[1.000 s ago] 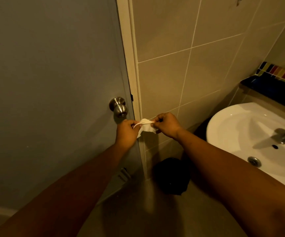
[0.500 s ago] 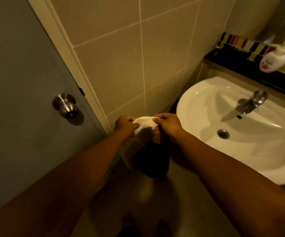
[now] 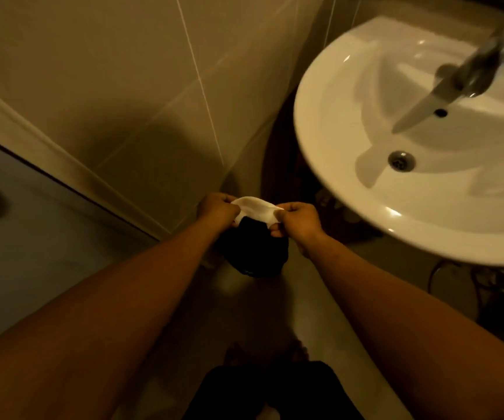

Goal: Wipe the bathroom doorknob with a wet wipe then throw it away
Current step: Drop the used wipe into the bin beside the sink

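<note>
Between my 2 hands, the wet wipe (image 3: 258,210) hangs stretched in a shallow arc, white, thin and limp, sagging a little at its middle and creased where I pinch it. My left hand (image 3: 216,211) is closed on its left end and my right hand (image 3: 298,221) is closed on its right end, fingertips clamped on the sheet, so it is held in the air and touches nothing else. Directly under it sits a dark, round bin (image 3: 253,253) on the floor, near the corner where the tiled wall (image 3: 141,86) meets the door frame (image 3: 47,153).

I judge this to be the throw-away step: the doorknob is out of view, and the wipe is already lined up over the bin. Next I would need to loosen both pinches, or bunch the sheet into 1 hand first, and let it fall straight down; being damp and light, it may cling to my fingers. To my right is the white sink (image 3: 335,183), well apart from the wipe.
</note>
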Action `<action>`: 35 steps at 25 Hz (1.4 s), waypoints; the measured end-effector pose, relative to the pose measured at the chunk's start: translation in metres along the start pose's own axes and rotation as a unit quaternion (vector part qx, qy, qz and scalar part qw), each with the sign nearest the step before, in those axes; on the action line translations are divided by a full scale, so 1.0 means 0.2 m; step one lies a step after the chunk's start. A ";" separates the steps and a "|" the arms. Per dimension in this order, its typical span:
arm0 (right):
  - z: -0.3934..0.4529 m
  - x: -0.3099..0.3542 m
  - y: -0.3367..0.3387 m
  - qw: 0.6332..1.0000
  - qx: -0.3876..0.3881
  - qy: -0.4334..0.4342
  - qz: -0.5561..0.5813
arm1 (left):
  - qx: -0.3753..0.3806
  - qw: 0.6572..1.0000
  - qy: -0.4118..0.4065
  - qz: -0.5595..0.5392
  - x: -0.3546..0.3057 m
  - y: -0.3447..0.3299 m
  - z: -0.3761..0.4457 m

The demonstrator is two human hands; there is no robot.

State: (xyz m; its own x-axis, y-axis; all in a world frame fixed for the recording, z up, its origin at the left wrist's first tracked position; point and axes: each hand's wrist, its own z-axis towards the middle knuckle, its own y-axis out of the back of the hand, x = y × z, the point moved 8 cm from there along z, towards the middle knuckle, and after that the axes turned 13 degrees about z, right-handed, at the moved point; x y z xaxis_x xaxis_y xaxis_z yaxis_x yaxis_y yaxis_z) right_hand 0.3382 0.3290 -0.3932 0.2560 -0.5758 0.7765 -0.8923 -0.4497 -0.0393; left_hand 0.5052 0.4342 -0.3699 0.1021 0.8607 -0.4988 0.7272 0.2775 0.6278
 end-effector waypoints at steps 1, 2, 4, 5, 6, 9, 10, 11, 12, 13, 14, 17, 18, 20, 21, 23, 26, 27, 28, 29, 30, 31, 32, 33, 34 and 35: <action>0.08 -0.11 0.01 1.000 -0.013 -0.014 0.002 | 0.007 1.000 0.007 0.010 0.07 -0.07 0.09; 0.16 -0.23 0.01 0.999 -0.030 -0.030 0.003 | 0.013 1.000 0.018 0.020 0.14 -0.15 0.16; 0.33 -0.45 0.02 0.997 -0.057 -0.056 0.003 | 0.024 0.999 0.036 0.027 0.28 -0.31 0.32; 0.41 -0.56 0.02 0.996 -0.065 -0.067 0.014 | 0.031 0.998 0.047 0.028 0.35 -0.39 0.40; 0.49 -0.65 0.02 0.994 -0.072 -0.078 0.030 | 0.035 0.997 0.063 0.022 0.42 -0.46 0.47; 0.69 -0.88 0.02 0.989 -0.091 -0.100 0.063 | 0.063 0.994 0.087 0.027 0.57 -0.65 0.70; 0.76 -0.94 0.01 0.988 -0.093 -0.105 0.061 | 0.087 0.991 0.084 0.052 0.61 -0.72 0.77; 0.82 -1.00 0.00 0.988 -0.092 -0.109 0.062 | 0.101 0.990 0.076 0.063 0.65 -0.78 0.85; 0.86 -1.04 -0.01 0.988 -0.089 -0.113 0.064 | 0.109 0.991 0.065 0.048 0.67 -0.83 0.91; 0.91 -1.07 -0.02 0.988 -0.081 -0.113 0.062 | 0.114 0.991 0.054 0.032 0.69 -0.86 0.96; 0.94 -1.09 -0.03 0.990 -0.072 -0.112 0.057 | 0.114 0.992 0.045 0.019 0.71 -0.89 1.00; 0.97 -1.09 -0.08 0.991 -0.046 -0.109 0.066 | 0.136 0.989 0.041 -0.042 0.69 -0.92 1.01; 0.96 -1.08 -0.09 0.991 -0.042 -0.110 0.069 | 0.140 0.988 0.032 -0.054 0.66 -0.91 1.00; 0.93 -1.02 -0.12 0.992 -0.022 -0.112 0.054 | 0.125 0.992 -0.011 -0.022 0.56 -0.87 0.95; 0.91 -0.98 -0.14 0.993 -0.004 -0.112 0.036 | 0.115 0.992 -0.039 0.017 0.51 -0.83 0.93; 0.86 -0.93 -0.14 0.992 0.030 -0.117 -0.033 | 0.100 0.985 -0.079 0.120 0.44 -0.77 0.90; 0.66 -0.79 -0.09 0.971 0.051 -0.109 -0.206 | 0.111 0.969 -0.046 0.218 0.41 -0.64 0.75; 0.57 -0.70 -0.08 0.966 0.057 -0.093 -0.233 | 0.109 0.967 -0.047 0.226 0.36 -0.58 0.67; 0.49 -0.61 -0.08 0.965 0.063 -0.075 -0.244 | 0.100 0.966 -0.054 0.233 0.29 -0.50 0.58; 0.40 -0.49 -0.09 0.964 0.069 -0.058 -0.251 | 0.089 0.963 -0.070 0.243 0.20 -0.42 0.49; 0.30 -0.36 -0.10 0.962 0.072 -0.037 -0.260 | 0.082 0.958 -0.092 0.257 0.10 -0.34 0.38; 0.21 -0.24 -0.11 0.960 0.071 -0.015 -0.272 | 0.077 0.952 -0.113 0.274 -0.01 -0.26 0.28; 0.12 -0.11 -0.11 0.956 0.065 0.008 -0.285 | 0.068 0.945 -0.131 0.292 -0.12 -0.18 0.18; -0.01 0.04 -0.11 0.952 0.063 0.029 -0.300 | 0.056 0.937 -0.145 0.313 -0.23 -0.08 0.06; -0.13 0.19 -0.11 0.946 0.064 0.051 -0.314 | 0.042 0.927 -0.170 0.332 -0.34 0.03 -0.07; -0.26 0.34 -0.10 0.941 0.065 0.069 -0.325 | 0.029 0.913 -0.207 0.349 -0.47 0.13 -0.19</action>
State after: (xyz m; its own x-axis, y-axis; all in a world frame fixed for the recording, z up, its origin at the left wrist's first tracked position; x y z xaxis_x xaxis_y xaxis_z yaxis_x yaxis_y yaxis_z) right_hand 0.3544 0.3344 -0.3081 0.6736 -0.0592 0.7367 -0.5078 -0.7613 0.4031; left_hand 0.4886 0.3780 -0.2837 0.7941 0.5806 -0.1799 0.4200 -0.3101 0.8529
